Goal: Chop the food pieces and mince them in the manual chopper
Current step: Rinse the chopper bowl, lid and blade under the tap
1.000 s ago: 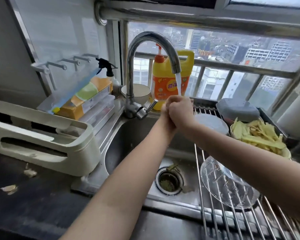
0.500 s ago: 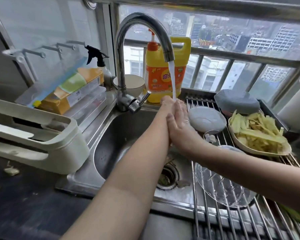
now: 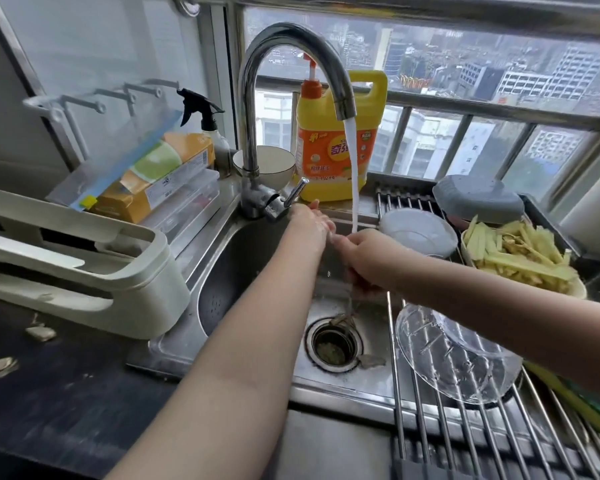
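Observation:
Water runs from the curved chrome tap [image 3: 291,46] into the steel sink [image 3: 243,271]. My right hand [image 3: 368,261] is under the stream with its fingers loosely curled, and it holds nothing. My left hand [image 3: 310,220] sits just left of the stream with its fingers stretched out, close to the tap's lever [image 3: 293,195]. The two hands are a little apart. Below them is the sink's drain strainer [image 3: 333,344].
A yellow detergent bottle [image 3: 336,157] and a white bowl [image 3: 271,164] stand behind the tap. A wire rack [image 3: 465,427] over the sink's right side carries a clear glass plate [image 3: 454,358], a white dish [image 3: 418,232], and a plate of yellow vegetable strips [image 3: 520,258]. A cream rack [image 3: 84,271] stands left.
My hands were pressed together under the stream and have come apart. The left moved left toward the tap lever; the right stays under the water with fingers curled.

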A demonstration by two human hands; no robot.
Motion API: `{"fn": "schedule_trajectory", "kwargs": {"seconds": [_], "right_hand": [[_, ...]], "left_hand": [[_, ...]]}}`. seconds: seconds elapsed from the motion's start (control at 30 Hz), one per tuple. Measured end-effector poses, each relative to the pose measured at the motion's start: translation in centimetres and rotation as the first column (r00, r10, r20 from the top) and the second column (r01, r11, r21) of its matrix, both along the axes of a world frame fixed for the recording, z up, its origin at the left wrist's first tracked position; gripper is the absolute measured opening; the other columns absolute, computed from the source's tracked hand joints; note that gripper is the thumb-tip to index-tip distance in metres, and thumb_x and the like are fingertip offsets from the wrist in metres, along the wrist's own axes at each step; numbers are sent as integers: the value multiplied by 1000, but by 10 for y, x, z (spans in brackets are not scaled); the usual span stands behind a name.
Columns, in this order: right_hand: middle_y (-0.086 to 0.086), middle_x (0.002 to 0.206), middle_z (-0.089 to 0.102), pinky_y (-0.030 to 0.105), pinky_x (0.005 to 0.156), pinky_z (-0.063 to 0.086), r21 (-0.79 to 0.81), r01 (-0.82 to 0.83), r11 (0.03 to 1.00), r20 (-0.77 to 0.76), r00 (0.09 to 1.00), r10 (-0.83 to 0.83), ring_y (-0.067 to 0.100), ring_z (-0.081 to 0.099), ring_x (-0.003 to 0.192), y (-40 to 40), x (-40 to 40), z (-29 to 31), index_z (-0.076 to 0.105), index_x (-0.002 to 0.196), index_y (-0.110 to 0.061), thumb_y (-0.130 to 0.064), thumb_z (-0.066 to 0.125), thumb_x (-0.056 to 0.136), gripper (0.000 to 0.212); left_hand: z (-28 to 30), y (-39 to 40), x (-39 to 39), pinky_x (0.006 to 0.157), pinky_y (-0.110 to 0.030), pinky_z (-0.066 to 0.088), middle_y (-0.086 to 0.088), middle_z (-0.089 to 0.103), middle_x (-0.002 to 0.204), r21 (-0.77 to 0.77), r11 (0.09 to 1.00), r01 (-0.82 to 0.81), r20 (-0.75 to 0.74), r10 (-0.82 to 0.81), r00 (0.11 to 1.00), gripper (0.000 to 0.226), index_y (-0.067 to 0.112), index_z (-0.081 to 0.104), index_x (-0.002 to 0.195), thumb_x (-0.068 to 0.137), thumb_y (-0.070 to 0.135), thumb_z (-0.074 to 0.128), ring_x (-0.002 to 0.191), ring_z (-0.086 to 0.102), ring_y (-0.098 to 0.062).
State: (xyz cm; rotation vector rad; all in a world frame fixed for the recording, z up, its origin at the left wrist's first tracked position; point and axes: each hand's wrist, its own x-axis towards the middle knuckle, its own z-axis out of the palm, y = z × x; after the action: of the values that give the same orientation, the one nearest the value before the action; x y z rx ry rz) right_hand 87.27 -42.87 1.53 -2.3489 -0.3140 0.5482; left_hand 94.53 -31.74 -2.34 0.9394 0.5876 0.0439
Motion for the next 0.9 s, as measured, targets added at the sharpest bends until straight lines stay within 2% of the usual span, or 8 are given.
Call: {"fn": "schedule_trajectory", "kwargs": {"seconds": [0.03, 0.1, 0.2, 0.33, 0.5, 0.63, 0.83, 0.9], "right_hand": [[4, 66, 53, 28, 46, 49, -88, -50, 995, 58, 997, 55, 17, 55, 51, -2, 8, -1, 50, 87, -9, -26, 39, 101, 25], [3, 84, 55, 24, 48, 47, -323, -128, 938, 99, 981, 168, 17, 58, 67, -4, 18, 2, 49, 110, -8, -3, 47, 92, 18], [8, 111, 63, 22, 66, 47, -507, -146, 849, 175, 948, 267, 21, 61, 91, 3, 35, 4, 58, 120, -7, -3, 51, 89, 32], [12, 107, 64, 36, 74, 54, -80, 17, 997, 432, 901, 19, 23, 61, 83, 38, 59, 1, 56, 111, -5, -32, 41, 99, 32], [15, 125, 56, 36, 89, 49, 266, 22, 964, 268, 959, -96, 26, 57, 105, 84, 72, -16, 49, 126, -2, -29, 27, 104, 41], [10, 111, 62, 22, 69, 43, 346, 101, 933, 384, 892, -239, 12, 54, 84, 114, 86, -18, 56, 121, -7, -29, 27, 104, 41], [15, 119, 59, 34, 77, 46, 57, 7, 998, 472, 881, -33, 27, 60, 99, 113, 93, 3, 50, 129, -10, -30, 26, 104, 40], [12, 114, 58, 35, 75, 43, -86, 38, 996, 505, 863, 11, 29, 58, 100, 96, 70, -18, 43, 128, -7, -29, 34, 102, 36]], "left_hand": [[-8, 9, 9, 50, -10, 22, -1, 50, 45, -225, 971, -84, -73, 69, 995, 43, -2, 51, 71, 100, 17, 25, 52, 50, -8], [-11, 22, 16, 40, -10, 31, 2, 42, 39, -398, 915, -59, -180, -15, 984, 48, 9, 52, 64, 100, 27, 26, 34, 39, -10], [-10, 33, 11, 53, -24, 41, -5, 55, 63, -363, 931, 24, -139, -80, 987, 31, 7, 51, 71, 94, 19, 34, 55, 53, -18], [-2, 55, -1, 62, -28, 38, -4, 55, 70, -353, 933, 73, -52, -98, 994, 26, 8, 51, 75, 90, 21, 35, 66, 53, -20], [-6, 63, -14, 64, -24, 37, -3, 52, 64, -271, 950, 153, -40, -171, 985, 24, 11, 52, 69, 85, 23, 37, 62, 47, -17], [-12, 67, -22, 62, -23, 42, -4, 56, 58, -246, 953, 177, -1, -182, 983, 37, 11, 56, 67, 95, 24, 35, 60, 51, -18], [-16, 62, -37, 67, -30, 46, -4, 61, 65, 21, 933, 359, -93, -355, 930, 29, 9, 63, 72, 93, 24, 50, 62, 58, -18], [-21, 57, -48, 53, -26, 47, -3, 53, 58, 416, 743, 524, -275, -447, 851, 18, 10, 59, 73, 91, 13, 57, 53, 55, -12]]}}
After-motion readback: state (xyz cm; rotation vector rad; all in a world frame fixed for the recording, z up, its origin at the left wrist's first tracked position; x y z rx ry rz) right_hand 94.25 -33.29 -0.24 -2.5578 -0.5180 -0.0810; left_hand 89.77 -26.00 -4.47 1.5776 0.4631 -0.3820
